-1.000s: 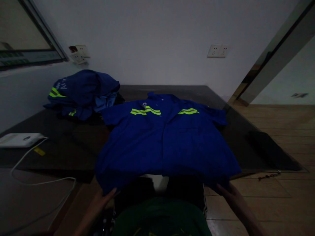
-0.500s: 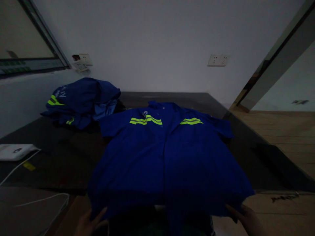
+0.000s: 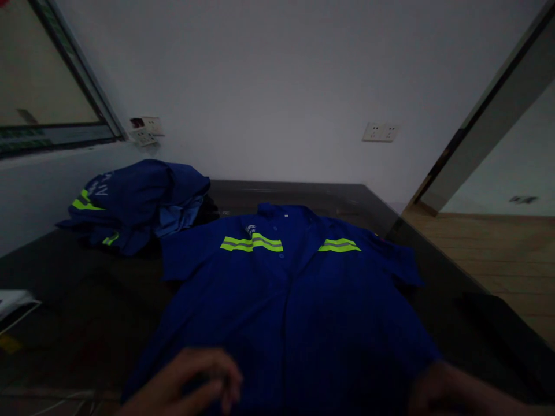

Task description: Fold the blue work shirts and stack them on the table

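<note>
A blue short-sleeved work shirt (image 3: 260,300) with yellow-green reflective stripes lies front up on the dark table (image 3: 130,300), its collar toward the wall. Over its lower left part is my left hand (image 3: 195,378), fingers curled and blurred; whether it holds any cloth is not visible. My right hand (image 3: 437,387) is at the shirt's lower right edge, smeared by motion, its fingers indistinct. The shirt's hem is out of view.
A heap of blue garments (image 3: 143,202) sits at the table's back left. At the left edge are a white device (image 3: 15,303) with a cable and a yellow piece (image 3: 9,344). A dark flat object (image 3: 507,335) lies at the right. Wall sockets (image 3: 380,132) are behind.
Both hands have left the hem corners and moved up over the shirt, the left one also inward. The view has tilted up and nearer, so the shirt appears larger and lower.
</note>
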Available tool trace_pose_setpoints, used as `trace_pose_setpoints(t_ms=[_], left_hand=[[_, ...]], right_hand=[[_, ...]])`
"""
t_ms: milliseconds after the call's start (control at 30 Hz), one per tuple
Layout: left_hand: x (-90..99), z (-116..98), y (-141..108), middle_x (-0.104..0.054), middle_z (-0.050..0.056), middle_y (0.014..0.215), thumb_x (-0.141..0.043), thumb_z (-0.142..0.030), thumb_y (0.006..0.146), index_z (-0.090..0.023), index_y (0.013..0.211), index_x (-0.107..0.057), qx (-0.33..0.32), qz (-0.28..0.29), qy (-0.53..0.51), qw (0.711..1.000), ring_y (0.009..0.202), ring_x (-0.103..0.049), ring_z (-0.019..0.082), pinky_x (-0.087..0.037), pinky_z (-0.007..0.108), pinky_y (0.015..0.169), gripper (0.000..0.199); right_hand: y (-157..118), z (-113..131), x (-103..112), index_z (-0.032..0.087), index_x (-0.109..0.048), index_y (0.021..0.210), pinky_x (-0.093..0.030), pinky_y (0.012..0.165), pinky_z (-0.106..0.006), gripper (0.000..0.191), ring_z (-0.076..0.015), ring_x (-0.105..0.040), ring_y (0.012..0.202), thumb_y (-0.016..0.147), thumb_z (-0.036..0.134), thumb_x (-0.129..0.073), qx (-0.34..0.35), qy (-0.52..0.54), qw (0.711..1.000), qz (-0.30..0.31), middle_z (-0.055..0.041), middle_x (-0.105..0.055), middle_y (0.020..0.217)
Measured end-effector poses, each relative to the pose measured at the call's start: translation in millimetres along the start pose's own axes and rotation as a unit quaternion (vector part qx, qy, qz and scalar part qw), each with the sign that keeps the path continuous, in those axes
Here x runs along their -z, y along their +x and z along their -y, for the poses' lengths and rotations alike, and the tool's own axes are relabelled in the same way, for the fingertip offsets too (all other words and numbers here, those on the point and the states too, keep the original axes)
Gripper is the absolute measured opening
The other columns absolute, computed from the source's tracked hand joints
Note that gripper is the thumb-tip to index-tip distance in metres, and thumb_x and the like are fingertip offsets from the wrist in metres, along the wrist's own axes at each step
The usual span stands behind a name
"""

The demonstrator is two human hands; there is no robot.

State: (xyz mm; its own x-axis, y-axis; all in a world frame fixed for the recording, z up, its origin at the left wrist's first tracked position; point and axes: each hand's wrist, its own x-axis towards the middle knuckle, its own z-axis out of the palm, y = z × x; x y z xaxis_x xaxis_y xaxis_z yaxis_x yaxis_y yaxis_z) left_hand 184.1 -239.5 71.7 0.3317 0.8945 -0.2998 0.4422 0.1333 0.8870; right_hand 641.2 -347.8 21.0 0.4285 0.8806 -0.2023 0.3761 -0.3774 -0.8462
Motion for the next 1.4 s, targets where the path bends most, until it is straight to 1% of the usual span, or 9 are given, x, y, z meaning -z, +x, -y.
trace_pose_setpoints(t_ms=[67, 100, 233, 367, 533, 700, 967, 1167, 1400], left_hand=[[0.8, -48, 36, -0.069, 0.005, 0.073, -0.058, -0.049, 0.08, -0.022, 0.081, -0.07, -0.102, 0.036, 0.006, 0.994, 0.074, -0.066, 0.022, -0.054, 0.035, 0.076, 0.029], [1.5, -68, 62, -0.069, 0.005, 0.077, -0.055, -0.045, 0.083, -0.02, 0.087, -0.069, -0.153, 0.019, 0.003, 0.988, 0.077, -0.066, 0.021, -0.053, 0.034, 0.078, 0.029], [10.4, -91, 192, -0.068, 0.006, 0.088, -0.052, -0.025, 0.085, -0.014, 0.101, -0.064, -0.271, -0.1, 0.056, 0.956, 0.086, -0.065, 0.019, -0.051, 0.033, 0.082, 0.022], [30.9, -51, 302, -0.066, 0.01, 0.104, -0.05, -0.001, 0.074, -0.012, 0.109, -0.06, -0.255, -0.192, 0.164, 0.933, 0.098, -0.063, 0.02, -0.048, 0.037, 0.093, 0.038], [48.0, -19, 374, -0.056, 0.013, 0.13, -0.05, 0.007, 0.066, -0.013, 0.126, -0.052, -0.263, -0.222, 0.244, 0.907, 0.125, -0.05, 0.024, -0.035, 0.04, 0.109, 0.064], [39.0, -10, 396, -0.06, 0.011, 0.119, -0.062, -0.01, 0.076, -0.016, 0.11, -0.057, -0.297, -0.193, 0.271, 0.895, 0.112, -0.056, 0.024, -0.042, 0.037, 0.099, 0.035], [24.0, -10, 380, -0.057, 0.004, 0.083, -0.062, -0.016, 0.08, -0.02, 0.072, -0.051, -0.285, -0.328, 0.296, 0.851, 0.09, -0.051, 0.021, -0.04, 0.03, 0.08, 0.014], [20.0, -10, 384, -0.056, 0.0, 0.071, -0.058, -0.025, 0.085, -0.019, 0.073, -0.053, -0.235, -0.276, 0.239, 0.901, 0.07, -0.054, 0.016, -0.037, 0.024, 0.069, 0.014], [27.1, -14, 389, -0.054, -0.003, 0.075, -0.057, -0.015, 0.077, -0.019, 0.075, -0.046, -0.258, -0.278, 0.021, 0.925, 0.076, -0.054, 0.012, -0.041, 0.02, 0.073, 0.012]], right_hand=[[46, 59, -10, 0.023, -0.072, 0.079, -0.053, 0.06, -0.032, 0.029, -0.0221, -0.065, 0.068, 0.065, 0.048, -0.073, 0.058, -0.058, 0.956, 0.282, -0.0058, -0.07, 0.074], [73, 87, -20, 0.022, -0.073, 0.084, -0.053, 0.066, -0.032, 0.027, -0.021, -0.065, 0.073, 0.074, 0.045, -0.066, 0.113, -0.073, 0.942, 0.306, -0.0055, -0.071, 0.081], [183, 143, -66, 0.019, -0.07, 0.095, -0.05, 0.082, -0.033, 0.021, -0.0199, -0.064, 0.087, 0.078, 0.017, -0.059, 0.28, -0.2, 0.927, 0.148, -0.005, -0.07, 0.095], [258, 130, -98, 0.019, -0.063, 0.118, -0.044, 0.094, -0.035, 0.052, -0.0241, -0.057, 0.109, 0.071, 0.0, -0.059, 0.296, -0.335, 0.894, 0.009, -0.0104, -0.062, 0.119], [293, 116, -121, 0.022, -0.059, 0.125, -0.044, 0.093, -0.035, 0.059, -0.024, -0.057, 0.109, 0.072, -0.003, -0.05, 0.274, -0.373, 0.887, 0.011, -0.0105, -0.063, 0.12], [301, 108, -142, 0.023, -0.059, 0.122, -0.047, 0.083, -0.032, 0.047, -0.0222, -0.063, 0.098, 0.081, 0.005, -0.043, 0.235, -0.267, 0.933, -0.049, -0.0082, -0.069, 0.108], [296, 106, -160, 0.02, -0.06, 0.114, -0.048, 0.071, -0.029, 0.034, -0.0182, -0.064, 0.077, 0.085, 0.019, -0.043, 0.255, -0.081, 0.961, -0.074, -0.005, -0.066, 0.085], [296, 109, -163, 0.021, -0.056, 0.129, -0.047, 0.084, -0.032, 0.05, -0.0179, -0.061, 0.089, 0.082, 0.01, -0.04, 0.316, -0.121, 0.941, -0.005, -0.0065, -0.065, 0.1], [307, 98, -160, 0.017, -0.07, 0.102, -0.045, 0.093, -0.034, 0.038, -0.0191, -0.061, 0.098, 0.081, 0.005, -0.042, 0.304, -0.074, 0.95, 0.012, -0.008, -0.066, 0.103]])
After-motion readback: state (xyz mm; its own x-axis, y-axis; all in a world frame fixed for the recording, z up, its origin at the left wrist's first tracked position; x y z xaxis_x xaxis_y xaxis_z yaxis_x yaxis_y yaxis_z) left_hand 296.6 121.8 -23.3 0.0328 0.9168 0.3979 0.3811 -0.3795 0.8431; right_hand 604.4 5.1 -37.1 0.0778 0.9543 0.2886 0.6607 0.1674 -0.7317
